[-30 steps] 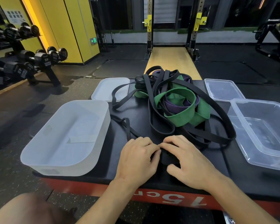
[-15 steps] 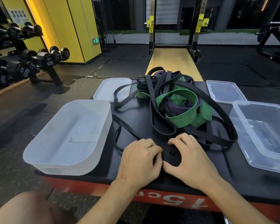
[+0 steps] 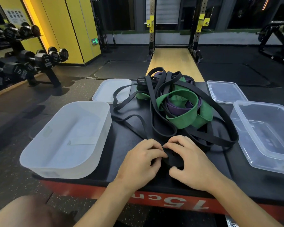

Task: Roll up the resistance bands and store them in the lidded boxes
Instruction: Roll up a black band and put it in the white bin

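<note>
A small black band roll (image 3: 173, 158) lies on the black platform near its front edge. My left hand (image 3: 142, 163) and my right hand (image 3: 189, 158) both grip it with curled fingers, one from each side. The band's loose tail (image 3: 134, 122) runs back and left from the roll. Behind it is a tangled pile of black bands (image 3: 157, 89), a wide green band (image 3: 181, 118) and a purple band (image 3: 176, 108). A frosted white box (image 3: 44, 153) stands open at the left, a clear box (image 3: 279, 154) at the right.
A white lid (image 3: 107, 91) lies behind the frosted box and a clear lid (image 3: 225, 90) behind the clear box. The platform (image 3: 121, 161) has a red front edge. Dumbbell racks (image 3: 23, 63) stand at the far left, a squat rack (image 3: 175, 30) straight behind.
The roll between my hands has grown thicker as both hands turned it. The black tail at the left has been drawn in and lies straighter toward the roll.
</note>
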### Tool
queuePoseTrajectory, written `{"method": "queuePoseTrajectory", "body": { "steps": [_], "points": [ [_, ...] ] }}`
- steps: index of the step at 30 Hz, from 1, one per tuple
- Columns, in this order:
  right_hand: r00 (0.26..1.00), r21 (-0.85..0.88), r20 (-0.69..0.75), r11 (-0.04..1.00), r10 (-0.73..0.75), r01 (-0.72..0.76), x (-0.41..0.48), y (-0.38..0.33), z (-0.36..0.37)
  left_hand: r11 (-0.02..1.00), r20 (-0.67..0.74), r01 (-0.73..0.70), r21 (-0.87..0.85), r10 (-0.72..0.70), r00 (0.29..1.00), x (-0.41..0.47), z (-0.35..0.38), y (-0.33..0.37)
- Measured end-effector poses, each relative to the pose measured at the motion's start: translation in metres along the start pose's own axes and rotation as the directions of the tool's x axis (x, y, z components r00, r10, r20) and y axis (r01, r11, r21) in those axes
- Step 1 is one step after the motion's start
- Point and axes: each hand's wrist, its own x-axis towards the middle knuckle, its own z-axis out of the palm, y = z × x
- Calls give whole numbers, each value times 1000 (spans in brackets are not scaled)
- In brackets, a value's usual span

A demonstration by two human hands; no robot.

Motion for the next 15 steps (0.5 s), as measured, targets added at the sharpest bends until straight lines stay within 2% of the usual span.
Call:
{"method": "queuePoseTrajectory", "body": {
  "steps": [5,10,15],
  "points": [
    [1000,22,0,1000,-17,17,0,0,0,996,9,-52,-78,53,999,0,3,-6],
    [1000,47,13,999,-21,21,1,2,1,995,-21,-104,8,104,994,1,0,-3],
    [999,63,0,997,-34,34,1,4,1,988,25,-157,5,157,987,0,1,-8]
  ]
}}
